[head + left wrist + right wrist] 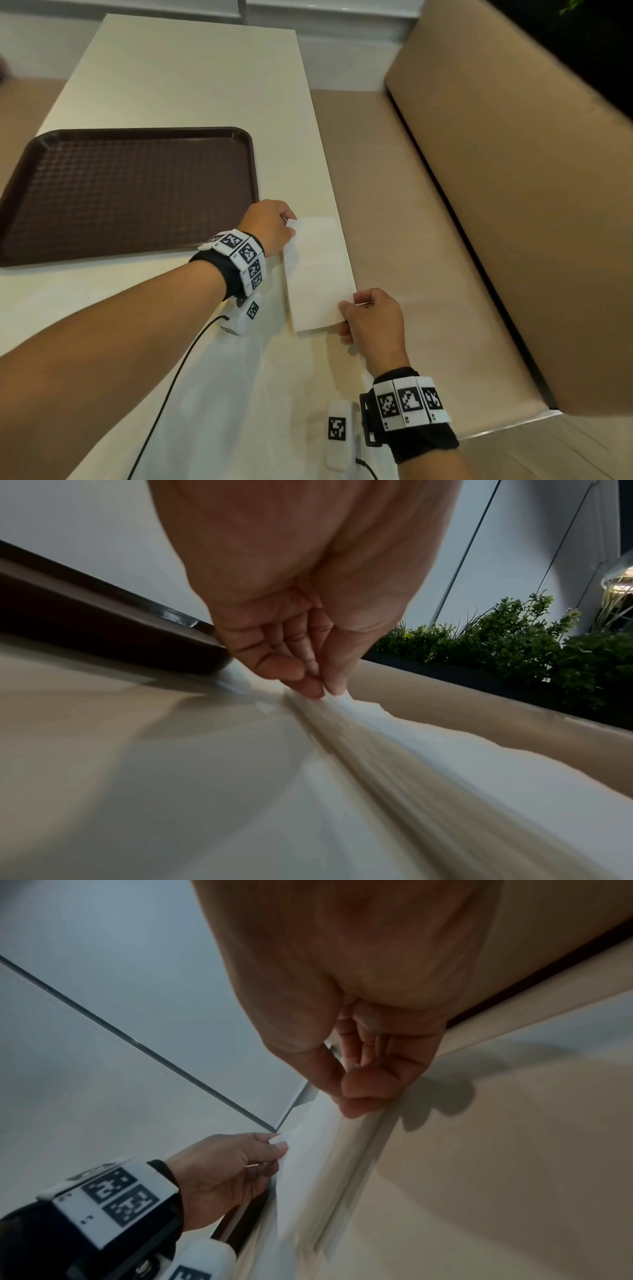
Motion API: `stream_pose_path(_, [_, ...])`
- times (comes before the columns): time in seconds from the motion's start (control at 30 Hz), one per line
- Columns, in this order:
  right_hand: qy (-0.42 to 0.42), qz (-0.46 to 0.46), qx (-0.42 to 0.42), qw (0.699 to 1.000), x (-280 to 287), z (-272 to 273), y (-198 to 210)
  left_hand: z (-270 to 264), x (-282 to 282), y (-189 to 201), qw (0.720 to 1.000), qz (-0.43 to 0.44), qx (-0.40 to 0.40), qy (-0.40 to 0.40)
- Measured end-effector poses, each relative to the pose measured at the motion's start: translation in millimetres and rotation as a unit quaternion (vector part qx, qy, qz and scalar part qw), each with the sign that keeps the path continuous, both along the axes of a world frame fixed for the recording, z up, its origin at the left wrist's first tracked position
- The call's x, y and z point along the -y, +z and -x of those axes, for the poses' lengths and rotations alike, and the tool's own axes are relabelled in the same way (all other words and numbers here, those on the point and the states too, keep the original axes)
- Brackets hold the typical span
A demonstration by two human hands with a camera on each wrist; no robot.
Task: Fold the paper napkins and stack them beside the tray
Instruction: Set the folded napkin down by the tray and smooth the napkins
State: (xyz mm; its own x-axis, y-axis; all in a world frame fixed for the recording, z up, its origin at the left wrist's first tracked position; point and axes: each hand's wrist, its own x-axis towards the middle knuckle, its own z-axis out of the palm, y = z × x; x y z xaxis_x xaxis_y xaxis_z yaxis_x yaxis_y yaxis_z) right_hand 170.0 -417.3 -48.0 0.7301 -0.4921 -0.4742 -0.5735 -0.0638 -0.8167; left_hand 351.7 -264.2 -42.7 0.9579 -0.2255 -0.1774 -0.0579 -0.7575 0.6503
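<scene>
Pinching opposite corners, my left hand [270, 226] and right hand [371, 322] hold the napkin [317, 274] flat on the surface [171, 85], just right of the tray [137, 192] and close to the table's edge. From my left wrist, thumb and fingertips [310, 688] nip the far corner; the paper looks thin, limp, easily torn. From my right wrist, my fingers [359, 1093] nip the near corner. Corners seem the safest hold.
</scene>
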Motion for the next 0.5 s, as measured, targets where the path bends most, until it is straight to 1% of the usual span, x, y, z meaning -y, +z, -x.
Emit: stream_pose_path(0.5, [-0.005,0.006,-0.014,1.0,-0.1,-1.0,-0.4,-4.1,5.8,-7.2,0.999,-0.02,0.024,0.008])
